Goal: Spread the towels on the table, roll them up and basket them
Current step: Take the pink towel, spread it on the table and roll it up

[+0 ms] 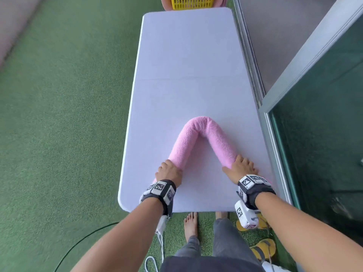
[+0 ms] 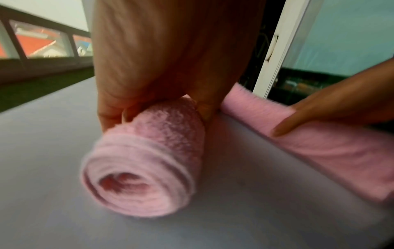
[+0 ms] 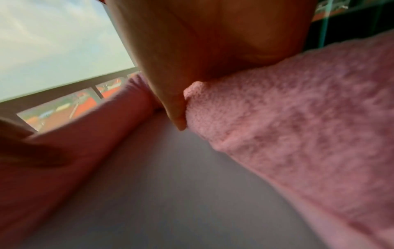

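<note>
A pink towel (image 1: 198,124), rolled into a long tube, lies bent in an upside-down V on the white table (image 1: 186,55), its bend pointing away from me. My left hand (image 1: 169,170) grips the left end; in the left wrist view its fingers (image 2: 110,107) curl round the roll just behind the spiral end of the pink towel (image 2: 138,176). My right hand (image 1: 241,168) clasps the right end, palm on top, thumb (image 3: 175,109) against the inner side of the pink towel (image 3: 298,118). A yellow basket (image 1: 192,2) stands beyond the table's far end.
A glass sliding door with a metal frame (image 1: 324,114) runs close along the table's right edge. Green turf (image 1: 59,114) covers the floor to the left. Yellow sandals (image 1: 263,250) and a black cable (image 1: 88,236) lie near my bare feet.
</note>
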